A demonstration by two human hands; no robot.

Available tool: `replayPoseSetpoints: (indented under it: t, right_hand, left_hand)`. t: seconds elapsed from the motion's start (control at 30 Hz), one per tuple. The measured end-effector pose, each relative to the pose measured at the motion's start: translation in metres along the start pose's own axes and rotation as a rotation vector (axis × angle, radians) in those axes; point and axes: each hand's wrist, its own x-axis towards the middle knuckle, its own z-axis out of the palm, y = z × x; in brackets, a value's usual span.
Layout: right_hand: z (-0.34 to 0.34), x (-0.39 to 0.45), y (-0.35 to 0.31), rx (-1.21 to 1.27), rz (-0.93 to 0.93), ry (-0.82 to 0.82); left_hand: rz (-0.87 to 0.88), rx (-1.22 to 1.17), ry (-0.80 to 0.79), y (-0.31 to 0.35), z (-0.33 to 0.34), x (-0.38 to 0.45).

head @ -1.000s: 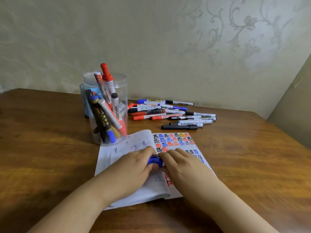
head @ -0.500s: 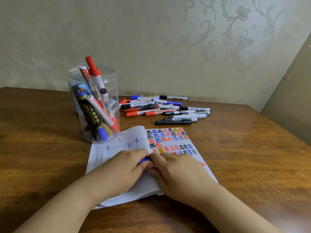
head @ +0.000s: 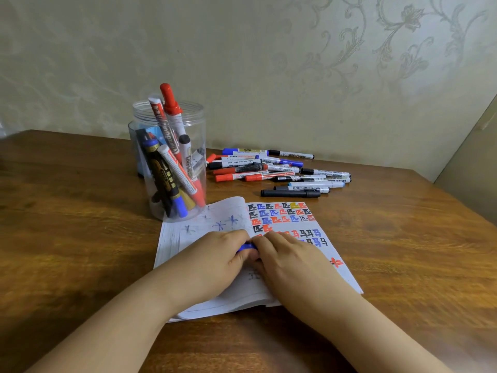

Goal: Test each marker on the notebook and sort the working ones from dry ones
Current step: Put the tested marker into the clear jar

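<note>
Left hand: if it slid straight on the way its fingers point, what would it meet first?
The left hand points right, toward the right hand. Both pinch the blue marker over the notebook, so it would meet the right hand's fingers almost at once.

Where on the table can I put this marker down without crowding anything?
Bare wood lies right of the notebook, below the loose marker pile, and left of the clear jar. It is crowded between jar, pile and notebook top. Both the left hand and right hand grip the blue marker over the pages.
</note>
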Motion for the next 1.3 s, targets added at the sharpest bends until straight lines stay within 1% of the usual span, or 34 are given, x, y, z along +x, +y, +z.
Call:
replayPoseSetpoints:
  t: [0.17,0.3,0.5,0.57,0.6,0.7,0.73,0.8,0.9,0.97,1.03,1.1,1.2,1.3]
  right_hand:
    - [0.003,-0.001,0.001,0.027,-0.026,-0.007]
    - [-0.003,0.001,0.004,0.096,-0.039,-0.037]
    - [-0.006,-0.001,0.010,0.124,-0.045,-0.060]
    - [-0.012,0.001,0.008,0.143,-0.033,-0.099]
    - [-0.018,0.004,0.006,0.165,0.010,-0.143]
    - [-0.031,0.004,0.009,0.261,0.275,-0.369]
    - [-0.035,0.002,0.015,0.321,0.339,-0.404]
    - [-0.044,0.000,0.028,0.480,0.422,-0.379]
    - [-0.060,-0.002,0.041,0.621,0.471,-0.382]
    - [-0.070,-0.004,0.040,0.789,0.531,-0.421]
    - [-0.073,-0.009,0.036,0.895,0.579,-0.423]
    - [-0.068,-0.016,0.032,1.022,0.691,-0.349]
    - [-0.056,-0.025,0.030,1.410,0.886,-0.197]
    - [-0.053,-0.031,0.030,1.796,0.988,-0.116]
  left_hand:
    - [0.006,-0.026,-0.057,0.002,-0.005,-0.001]
    - [-0.001,-0.025,-0.080,0.000,-0.004,0.000]
    - [-0.004,-0.022,-0.116,0.001,-0.006,-0.002]
    - [-0.021,-0.056,-0.118,0.002,-0.006,-0.003]
    - [-0.035,-0.074,-0.105,0.002,-0.006,-0.002]
    - [-0.079,-0.085,-0.037,-0.001,-0.010,-0.002]
    - [-0.088,-0.095,-0.006,-0.001,-0.013,-0.002]
    - [-0.085,-0.106,0.053,-0.002,-0.017,-0.002]
    - [-0.051,-0.111,0.084,0.001,-0.015,-0.003]
    - [-0.008,-0.122,0.100,0.004,-0.012,-0.002]
    - [0.036,-0.125,0.130,0.004,-0.008,-0.002]
    - [0.050,-0.137,0.141,0.004,-0.004,-0.002]
    - [0.049,-0.155,0.133,0.004,-0.001,-0.003]
    - [0.048,-0.143,0.122,0.003,0.001,-0.002]
